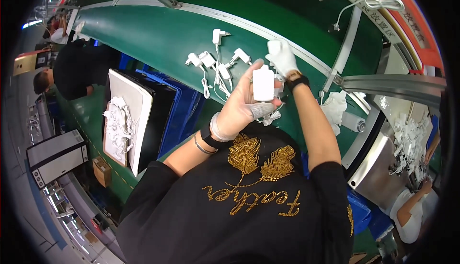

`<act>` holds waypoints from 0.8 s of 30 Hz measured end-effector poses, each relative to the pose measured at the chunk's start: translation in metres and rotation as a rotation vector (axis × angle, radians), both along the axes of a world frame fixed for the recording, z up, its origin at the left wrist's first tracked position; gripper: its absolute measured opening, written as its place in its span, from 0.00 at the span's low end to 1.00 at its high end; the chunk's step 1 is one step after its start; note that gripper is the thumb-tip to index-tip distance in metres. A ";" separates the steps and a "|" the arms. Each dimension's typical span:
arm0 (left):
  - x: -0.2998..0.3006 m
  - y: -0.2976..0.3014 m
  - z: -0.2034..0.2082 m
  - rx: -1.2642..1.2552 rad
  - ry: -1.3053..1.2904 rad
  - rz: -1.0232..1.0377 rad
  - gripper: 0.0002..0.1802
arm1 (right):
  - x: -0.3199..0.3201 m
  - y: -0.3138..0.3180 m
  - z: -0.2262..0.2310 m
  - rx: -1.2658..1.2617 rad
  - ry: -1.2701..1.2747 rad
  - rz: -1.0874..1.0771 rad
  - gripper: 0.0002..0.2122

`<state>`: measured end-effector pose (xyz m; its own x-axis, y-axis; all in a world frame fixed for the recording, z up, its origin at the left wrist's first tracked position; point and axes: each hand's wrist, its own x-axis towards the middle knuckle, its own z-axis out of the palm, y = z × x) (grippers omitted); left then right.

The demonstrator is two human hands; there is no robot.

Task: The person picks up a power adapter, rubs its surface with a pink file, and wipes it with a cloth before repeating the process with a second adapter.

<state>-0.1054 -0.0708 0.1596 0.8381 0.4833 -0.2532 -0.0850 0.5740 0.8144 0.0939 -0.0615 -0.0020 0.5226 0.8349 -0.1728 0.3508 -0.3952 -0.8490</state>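
My left hand (242, 101) holds a white power adapter (263, 84), its broad flat face turned up. Pale covers sit on some fingers of that hand. Just beyond the adapter, at its upper right, is my right hand (282, 57) in a white glove. Its fingers look curled in; whether anything is inside them is hidden. Left of my hands, several white plug adapters (207, 59) with cables lie on the green bench (158, 29). One more adapter (219, 36) lies farther back. Under my left hand a bundled white cable (272, 117) shows in part.
At left, a white-lined tray (143, 120) of white cables stands by blue crates (179, 115). A metal rail (211, 12) runs behind the work area. At right lie a white cloth (334, 108) and a silver cylinder (353, 122). Co-workers are at both sides.
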 end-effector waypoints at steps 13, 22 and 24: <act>0.026 -0.004 -0.003 0.006 0.034 -0.151 0.37 | -0.059 -0.165 0.149 0.505 0.855 -0.412 0.30; 0.038 -0.027 0.000 0.064 -0.072 -0.213 0.35 | -0.073 -0.186 0.153 0.656 0.845 -0.445 0.29; 0.037 -0.032 -0.001 0.127 -0.090 -0.218 0.35 | -0.076 -0.190 0.149 0.673 0.731 -0.414 0.29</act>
<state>-0.0682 -0.1023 0.1585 0.9423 0.3118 -0.1218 -0.0457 0.4804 0.8759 0.0176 -0.2516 0.1472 0.7427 0.6571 -0.1288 -0.3834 0.2597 -0.8863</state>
